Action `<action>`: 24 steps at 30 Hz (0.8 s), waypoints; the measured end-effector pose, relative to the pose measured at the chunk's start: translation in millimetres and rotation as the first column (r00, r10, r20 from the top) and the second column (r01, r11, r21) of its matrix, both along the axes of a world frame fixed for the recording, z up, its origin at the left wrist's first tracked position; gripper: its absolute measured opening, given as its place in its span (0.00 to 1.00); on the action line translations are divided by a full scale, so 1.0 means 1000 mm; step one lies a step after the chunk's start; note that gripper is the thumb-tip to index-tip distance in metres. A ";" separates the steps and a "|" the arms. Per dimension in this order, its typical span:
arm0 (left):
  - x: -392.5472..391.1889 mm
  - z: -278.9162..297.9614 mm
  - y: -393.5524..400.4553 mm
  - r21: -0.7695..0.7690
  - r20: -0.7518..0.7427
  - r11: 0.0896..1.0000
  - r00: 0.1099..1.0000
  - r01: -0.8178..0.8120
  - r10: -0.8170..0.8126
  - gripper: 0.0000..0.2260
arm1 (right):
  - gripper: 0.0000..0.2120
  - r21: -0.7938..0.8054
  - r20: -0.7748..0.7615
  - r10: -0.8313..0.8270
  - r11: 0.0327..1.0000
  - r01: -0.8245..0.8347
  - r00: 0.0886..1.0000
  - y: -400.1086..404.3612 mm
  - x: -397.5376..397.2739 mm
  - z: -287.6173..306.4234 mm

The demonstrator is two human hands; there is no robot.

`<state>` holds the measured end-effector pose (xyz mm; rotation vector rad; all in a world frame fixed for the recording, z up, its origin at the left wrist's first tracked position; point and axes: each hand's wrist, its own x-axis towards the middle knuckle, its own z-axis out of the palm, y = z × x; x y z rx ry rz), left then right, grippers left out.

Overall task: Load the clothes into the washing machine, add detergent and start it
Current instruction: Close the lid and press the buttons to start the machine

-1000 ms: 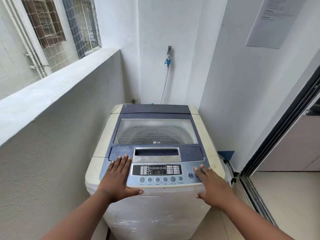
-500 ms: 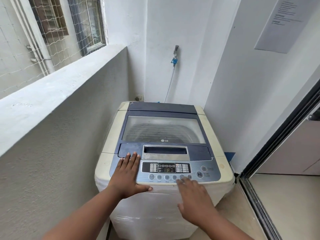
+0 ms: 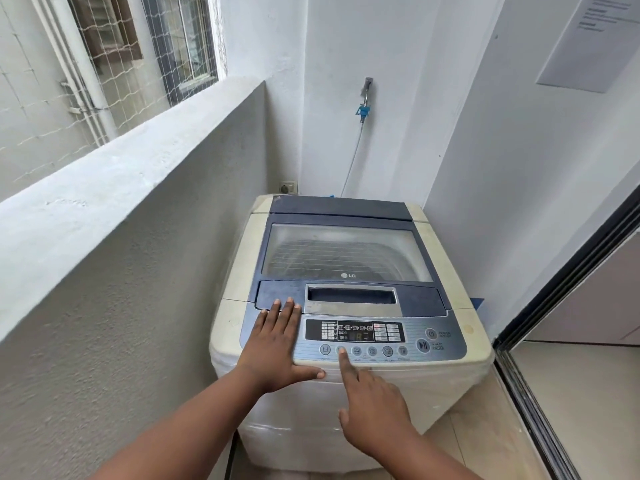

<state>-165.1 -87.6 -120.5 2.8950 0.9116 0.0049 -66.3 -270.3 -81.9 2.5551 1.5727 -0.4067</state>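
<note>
Right hand [image 3: 372,407] shifted left — washing machine [image 3: 239,258] (closed) beside parapet [image 3: 138,188].

Top-loading washing machine [image 3: 346,271] stands in a corner, lid [image 3: 343,251] closed, display lit. Left hand [image 3: 277,344] lies flat, fingers straight, on the left end of the control panel [image 3: 415,341]. Right hand [image 3: 374,407]: index finger extended, tip on the second round button [image 3: 341,350] from left; other fingers curled. Tap [image 3: 365,98] and hose [image 3: 353,157] on the rear wall.
</note>
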 end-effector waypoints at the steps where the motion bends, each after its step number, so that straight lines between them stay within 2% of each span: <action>1: 0.000 -0.001 0.001 0.003 0.006 1.000 1.000 0.000 0.000 0.57 | 0.41 -0.001 -0.001 0.002 1.000 -0.002 1.000 0.000 0.000 -0.001; 8: 0.002 -0.005 0.003 0.031 0.007 1.000 1.000 0.002 -0.003 0.58 | 0.34 0.059 -0.014 -0.002 0.998 0.003 1.000 0.011 0.009 0.000; 13: 0.003 -0.008 0.002 0.028 0.015 1.000 1.000 -0.003 0.003 0.59 | 0.25 0.040 0.014 0.006 0.999 -0.006 1.000 0.025 0.023 0.012; 17: 0.004 -0.007 0.003 0.036 0.022 0.999 1.000 -0.003 0.003 0.60 | 0.14 0.015 0.031 -0.002 1.000 0.001 1.000 0.045 0.033 0.023; 24: 0.004 -0.005 0.002 0.036 0.010 0.999 1.000 -0.005 0.004 0.60 | 0.09 -0.011 -0.021 -0.035 0.999 0.035 0.999 0.056 0.038 0.032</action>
